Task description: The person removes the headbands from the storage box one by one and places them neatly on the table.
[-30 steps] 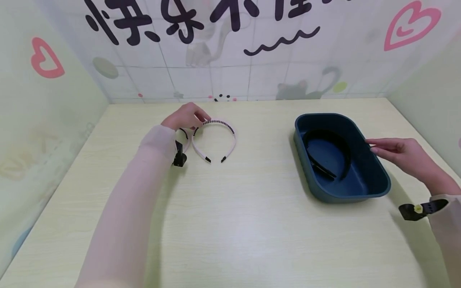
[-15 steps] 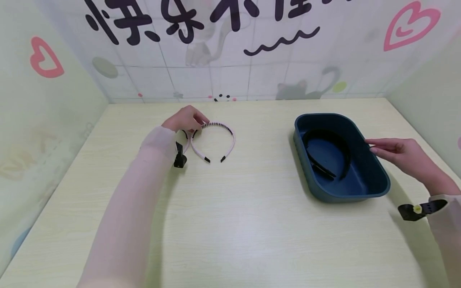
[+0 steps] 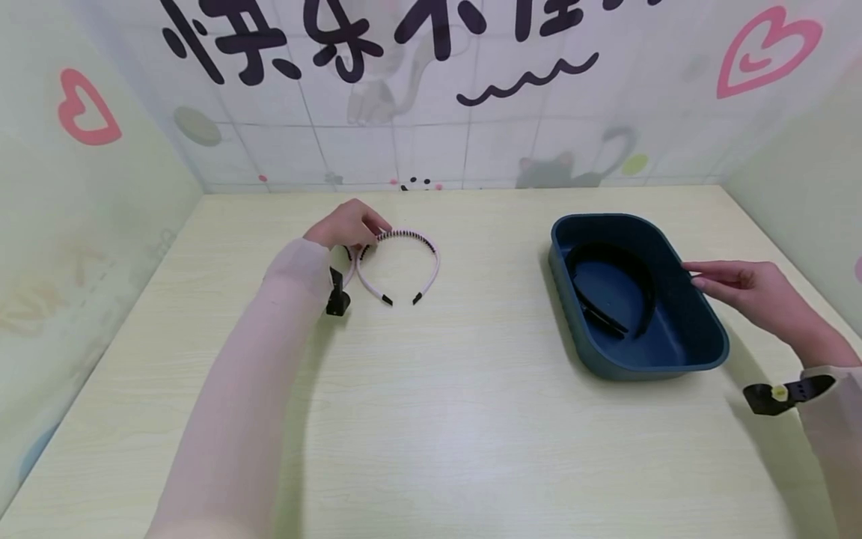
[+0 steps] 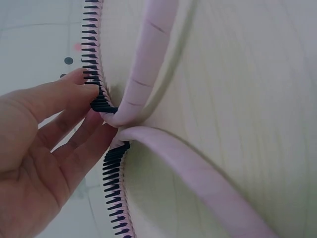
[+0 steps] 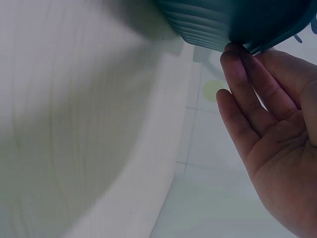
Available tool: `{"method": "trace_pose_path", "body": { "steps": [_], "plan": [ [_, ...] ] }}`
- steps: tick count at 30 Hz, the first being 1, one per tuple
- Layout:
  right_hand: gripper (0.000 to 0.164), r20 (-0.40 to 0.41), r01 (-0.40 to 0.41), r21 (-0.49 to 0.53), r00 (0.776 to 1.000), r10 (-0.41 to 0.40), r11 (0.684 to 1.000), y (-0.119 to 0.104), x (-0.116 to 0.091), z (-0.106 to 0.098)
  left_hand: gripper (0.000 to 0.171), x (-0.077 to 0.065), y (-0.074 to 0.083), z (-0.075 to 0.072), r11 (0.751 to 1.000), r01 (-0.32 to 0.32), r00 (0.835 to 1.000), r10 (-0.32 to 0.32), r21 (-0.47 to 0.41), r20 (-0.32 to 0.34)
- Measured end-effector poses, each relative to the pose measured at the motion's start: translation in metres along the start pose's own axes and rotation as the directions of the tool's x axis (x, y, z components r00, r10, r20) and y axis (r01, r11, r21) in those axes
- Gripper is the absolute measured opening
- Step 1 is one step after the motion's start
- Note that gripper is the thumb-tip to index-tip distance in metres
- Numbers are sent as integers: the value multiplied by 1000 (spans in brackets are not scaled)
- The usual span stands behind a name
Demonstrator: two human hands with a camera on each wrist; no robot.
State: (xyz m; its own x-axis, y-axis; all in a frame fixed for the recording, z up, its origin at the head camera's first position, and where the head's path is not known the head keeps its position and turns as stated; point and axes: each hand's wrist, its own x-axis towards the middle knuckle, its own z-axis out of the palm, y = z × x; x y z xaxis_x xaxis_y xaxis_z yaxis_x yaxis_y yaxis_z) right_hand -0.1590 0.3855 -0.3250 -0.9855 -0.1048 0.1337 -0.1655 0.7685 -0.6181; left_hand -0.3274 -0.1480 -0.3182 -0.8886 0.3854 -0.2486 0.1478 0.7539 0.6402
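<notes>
Presently, 1 pink headband (image 3: pixel 437 263) lies on the left half of the counter (image 3: pixel 471 434), well back towards the wall, its 2 dark-tipped ends pointing my way. The person's left hand (image 3: pixel 346 224) has it by the upper left of its curve, the grip nearly closed; from the left wrist, I can see the thumb pressed on its dark teeth (image 4: pixel 89 49) with fingers behind the band. A 2nd pink headband (image 4: pixel 190 176) meets it side by side, right at that hand, though from above most of this one is hidden by the wrist. Well apart, over on the right, a deep blue tub (image 3: pixel 571 318) stands upright on the counter, and inside it rests a black headband (image 3: pixel 645 278). The right hand (image 3: pixel 764 293) holds the tub's right edge between thumb and fingers, the fingers fairly straight and the gap between them small. Pale pink sleeves (image 3: pixel 225 404) cover both arms, and each wrist wears a small black device (image 3: pixel 768 399). Behind everything, the pale wall (image 3: pixel 431 142) carries bold dark lettering (image 3: pixel 441 34) and a pink heart (image 3: pixel 768 52).
</notes>
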Motion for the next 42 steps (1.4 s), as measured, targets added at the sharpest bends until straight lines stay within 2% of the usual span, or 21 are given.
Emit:
{"method": "trace_pose_path", "body": {
  "steps": [10, 19, 24, 28, 36, 42],
  "plan": [
    [37, 8, -11, 0, 1000, 11, 1000, -1, -2, 0, 37, 2, 0, 2, 1000, 10, 1000, -10, -3, -3],
    [36, 3, 5, 2, 1000, -5, 1000, 0, 0, 0, 35, 1, 10, 2, 1000, -18, 1000, 18, 22, -11],
    [36, 2, 4, 8, 1000, -4, 1000, -1, 0, 0, 35, 3, 16, 2, 998, -58, 998, 59, 33, -18],
    [37, 2, 1, 12, 1000, -1, 1000, -1, -1, 0, 34, 5, 25, 5, 993, -115, 993, 116, 37, -16],
    [37, 0, -7, -1, 1000, 7, 1000, 0, -2, 0, 31, 7, 51, 12, 963, -261, 965, 261, 61, -3],
    [37, -3, 0, 1, 1000, 0, 1000, 0, -1, 0, 31, 4, 68, 19, 957, -290, 957, 290, 19, 25]
  ]
}}
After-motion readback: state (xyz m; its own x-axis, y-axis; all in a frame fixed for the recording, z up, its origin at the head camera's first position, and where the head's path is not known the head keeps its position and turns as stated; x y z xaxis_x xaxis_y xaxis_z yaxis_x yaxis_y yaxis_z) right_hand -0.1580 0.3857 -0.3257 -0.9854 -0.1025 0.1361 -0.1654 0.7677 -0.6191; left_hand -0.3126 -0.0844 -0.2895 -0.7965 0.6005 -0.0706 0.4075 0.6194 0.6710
